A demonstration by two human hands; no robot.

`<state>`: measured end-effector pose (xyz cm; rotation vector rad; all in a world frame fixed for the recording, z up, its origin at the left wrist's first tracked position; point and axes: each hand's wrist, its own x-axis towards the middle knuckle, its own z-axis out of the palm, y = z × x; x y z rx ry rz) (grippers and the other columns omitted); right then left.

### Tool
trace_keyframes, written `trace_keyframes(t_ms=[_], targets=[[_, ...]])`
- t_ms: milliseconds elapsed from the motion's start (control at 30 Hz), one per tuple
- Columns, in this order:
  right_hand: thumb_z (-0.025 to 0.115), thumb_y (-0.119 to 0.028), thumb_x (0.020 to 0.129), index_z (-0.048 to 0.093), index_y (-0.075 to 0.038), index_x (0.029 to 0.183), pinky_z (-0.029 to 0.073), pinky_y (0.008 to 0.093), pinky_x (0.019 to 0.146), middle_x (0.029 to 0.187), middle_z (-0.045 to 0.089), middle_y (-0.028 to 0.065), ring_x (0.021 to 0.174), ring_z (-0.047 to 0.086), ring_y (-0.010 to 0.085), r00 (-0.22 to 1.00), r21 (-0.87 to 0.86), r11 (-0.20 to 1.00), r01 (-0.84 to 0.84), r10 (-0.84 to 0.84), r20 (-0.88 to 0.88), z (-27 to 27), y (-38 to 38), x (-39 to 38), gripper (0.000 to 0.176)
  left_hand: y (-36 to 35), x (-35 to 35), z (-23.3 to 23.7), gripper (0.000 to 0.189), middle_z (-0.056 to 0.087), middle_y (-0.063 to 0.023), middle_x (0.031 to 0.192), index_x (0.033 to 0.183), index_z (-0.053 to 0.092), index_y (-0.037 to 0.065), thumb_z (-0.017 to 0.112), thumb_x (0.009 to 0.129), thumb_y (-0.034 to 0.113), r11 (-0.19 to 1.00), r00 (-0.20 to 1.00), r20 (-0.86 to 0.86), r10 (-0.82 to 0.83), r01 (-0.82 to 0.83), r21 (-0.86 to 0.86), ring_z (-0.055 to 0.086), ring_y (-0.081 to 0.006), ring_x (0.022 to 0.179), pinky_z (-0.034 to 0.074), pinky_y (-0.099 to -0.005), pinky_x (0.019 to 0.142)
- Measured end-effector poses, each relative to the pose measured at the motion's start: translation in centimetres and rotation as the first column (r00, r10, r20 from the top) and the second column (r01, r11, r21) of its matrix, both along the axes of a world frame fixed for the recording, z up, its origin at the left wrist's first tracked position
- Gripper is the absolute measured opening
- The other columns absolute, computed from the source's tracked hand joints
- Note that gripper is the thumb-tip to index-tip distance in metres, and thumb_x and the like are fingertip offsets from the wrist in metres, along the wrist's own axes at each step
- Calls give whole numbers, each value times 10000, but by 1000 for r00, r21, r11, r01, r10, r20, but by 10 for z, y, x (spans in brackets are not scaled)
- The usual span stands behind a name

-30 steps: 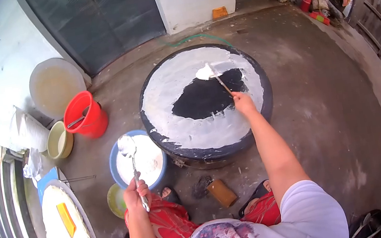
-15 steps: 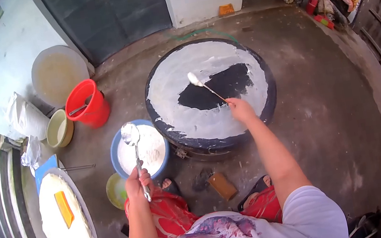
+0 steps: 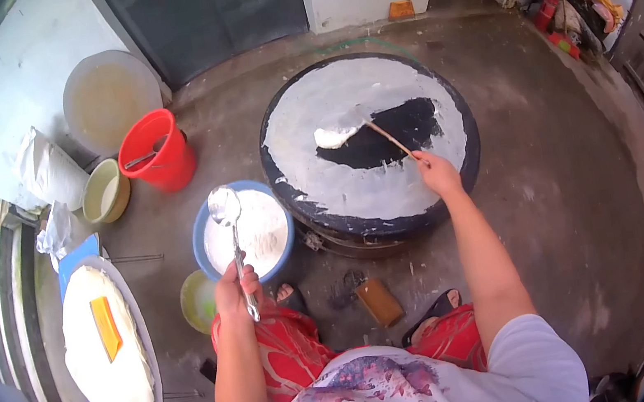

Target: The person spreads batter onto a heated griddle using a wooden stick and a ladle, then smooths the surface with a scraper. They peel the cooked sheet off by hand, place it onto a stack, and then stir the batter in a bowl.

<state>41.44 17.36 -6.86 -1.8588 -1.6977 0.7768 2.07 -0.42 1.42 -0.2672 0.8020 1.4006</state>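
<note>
In my right hand (image 3: 438, 171) is a thin wooden-handled batter spreader (image 3: 391, 139), my fingers wrapped round the handle's end. Its head lies on a large round black griddle (image 3: 418, 122) coated with white batter, beside a thicker heap of batter (image 3: 336, 136). A dark uncoated patch shows near the griddle's middle. My left hand (image 3: 234, 291) grips a large metal serving spoon (image 3: 236, 239) by its handle. The spoon's white-smeared bowl is above a blue basin (image 3: 292, 243) of white batter; no contact between them can be made out.
A red bucket (image 3: 166, 162) with a tool inside and an olive basin (image 3: 122, 202) stand left, near a white sack (image 3: 51, 171). A green bowl (image 3: 190, 304) is beside my leg. An orange scraper (image 3: 107, 329) lies on a white stack (image 3: 84, 361). A brown block (image 3: 379, 302) lies between my feet.
My right hand has turned the spreader so its head now meets the griddle right of the batter heap, which has spread wider. The left hand still holds the spoon over the basin. The view has shifted slightly.
</note>
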Motion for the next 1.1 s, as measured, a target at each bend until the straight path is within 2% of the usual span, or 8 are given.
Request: trace_keyframes(t_ms=[167,333,500,633,833,900,1033,1100], targets=[[513,-222,788,619,-206,1024,455,320,760,952,621,88,860,585,256,983,116,978,-172,178,-36,3,-1,-23,259,2,4,4,219,416,-27,663,1056,440,6,351,912,145,1000,1000,-10,7,-7,7,365,-61,460,317,-169,358],[527,-129,746,620,-152,1014,461,346,715,903,611,85,815,582,255,943,-132,983,-127,161,290,113,-41,-3,284,-1,-2,-1,183,425,-46,680,1023,452,47,361,899,146,1000,999,49,-8,7,9,364,-76,460,315,-178,367],[537,-51,651,541,-131,1107,455,382,620,786,543,67,740,544,267,895,557,824,-102,-168,413,49,-81,-39,463,0,-2,-3,180,427,-47,678,1020,450,38,364,897,138,999,1000,18,-17,16,34,363,-76,463,319,-175,372],[503,-106,705,559,-139,1091,442,354,554,756,526,49,660,532,216,833,475,815,-331,17,553,9,-112,-100,391,0,2,-1,181,428,-49,679,1017,447,25,361,897,129,999,999,25,-29,28,26,364,-76,464,321,-175,373],[518,-86,704,545,-130,1093,453,383,574,797,552,73,691,554,255,749,298,949,-107,-120,651,15,-86,-66,392,-2,1,-4,177,429,-46,670,1013,448,25,362,897,127,999,999,29,-35,35,15,366,-77,462,321,-179,365],[532,-86,687,549,-117,1079,464,403,624,829,565,102,743,569,295,927,293,951,101,-197,318,22,-86,-68,394,-2,0,-5,177,429,-45,670,1015,448,28,363,897,130,999,999,26,-32,32,17,366,-77,463,321,-179,364],[524,-78,693,554,-105,1073,453,396,596,790,537,97,690,556,275,891,397,866,-306,113,440,10,-113,-83,381,2,4,-3,220,434,-40,666,1044,450,-3,367,913,153,1000,1000,19,1,-2,15,366,-65,450,325,-169,359],[509,-75,711,547,-105,1086,444,380,568,770,519,81,644,539,258,816,423,886,-189,-98,570,-3,-97,-56,378,0,6,2,221,431,-37,665,1045,449,0,365,914,156,1000,1000,7,-11,11,9,366,-63,451,324,-168,359]])
